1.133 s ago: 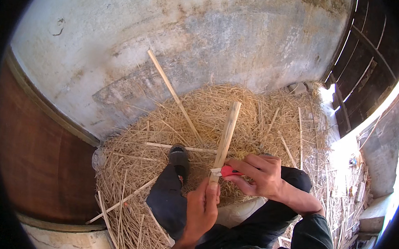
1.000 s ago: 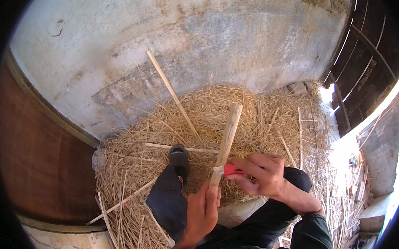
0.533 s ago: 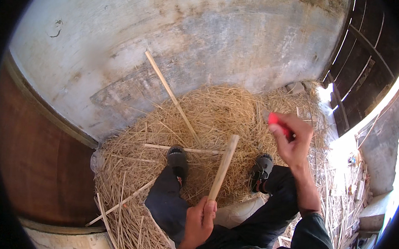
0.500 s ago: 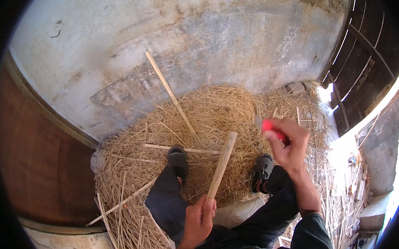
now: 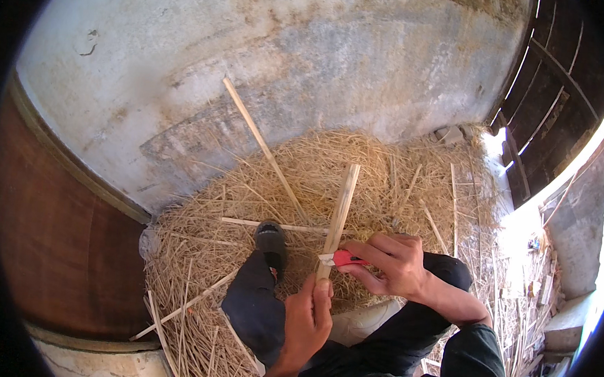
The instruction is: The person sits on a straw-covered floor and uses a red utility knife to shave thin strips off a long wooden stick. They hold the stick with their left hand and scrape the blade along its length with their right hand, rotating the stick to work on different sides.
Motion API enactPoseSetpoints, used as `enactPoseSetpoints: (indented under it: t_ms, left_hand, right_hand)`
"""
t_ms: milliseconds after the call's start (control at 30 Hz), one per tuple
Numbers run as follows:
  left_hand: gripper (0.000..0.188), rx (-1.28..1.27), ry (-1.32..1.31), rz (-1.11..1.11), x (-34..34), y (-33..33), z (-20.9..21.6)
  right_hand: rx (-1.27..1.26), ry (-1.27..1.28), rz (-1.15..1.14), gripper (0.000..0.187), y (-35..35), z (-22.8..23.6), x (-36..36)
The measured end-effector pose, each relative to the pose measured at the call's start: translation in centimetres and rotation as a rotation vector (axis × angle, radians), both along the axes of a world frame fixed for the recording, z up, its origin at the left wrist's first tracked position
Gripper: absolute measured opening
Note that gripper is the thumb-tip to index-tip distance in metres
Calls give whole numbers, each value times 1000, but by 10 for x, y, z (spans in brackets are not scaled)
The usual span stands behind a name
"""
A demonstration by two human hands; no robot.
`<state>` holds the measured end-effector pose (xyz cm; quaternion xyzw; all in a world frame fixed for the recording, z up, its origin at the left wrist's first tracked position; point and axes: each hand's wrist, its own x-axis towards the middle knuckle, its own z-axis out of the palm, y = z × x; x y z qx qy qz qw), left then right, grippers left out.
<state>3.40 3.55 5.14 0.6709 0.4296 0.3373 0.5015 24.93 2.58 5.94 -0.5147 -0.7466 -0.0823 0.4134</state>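
Observation:
My left hand (image 5: 308, 317) grips the lower end of a narrow wooden stick (image 5: 342, 204), which points up and away from me. In my right hand (image 5: 394, 265) is a red-handled utility knife (image 5: 348, 258), its short blade lying across the stick just above my left thumb. Whether the blade has cut into the wood I cannot tell. My right fingers wrap round the handle and hide part of it.
Straw and shavings (image 5: 337, 149) cover the floor around my feet. One long wooden strip (image 5: 260, 143) leans on the stained wall (image 5: 361, 70); others lie on the straw. A brown panel (image 5: 64, 239) stands at left, dark slatted boards (image 5: 549, 78) at right.
My right hand has come down and left, bringing the knife from the air onto the stick. My left hand has raised the stick slightly, tilting it more upright. My right knee has shifted.

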Motion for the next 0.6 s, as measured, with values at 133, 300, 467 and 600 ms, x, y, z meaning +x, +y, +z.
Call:
enactPoseSetpoints:
  t_ms: [133, 300, 467, 600]
  left_hand:
    - [27, 75, 21, 1, -1, -2, -3]
    - [38, -29, 84, -53, -10, -18, -1]
    - [37, -35, 75, -51, -21, -23, -12]
    - [36, -58, 102, -62, -26, -24, -12]
  right_hand:
    - [17, -4, -20, 32, -2, 5, 0]
    - [63, 124, -150, 30, 14, 15, 27]
    - [57, 98, -146, 28, 15, 18, 33]
    - [3, 147, -211, 23, 14, 21, 36]
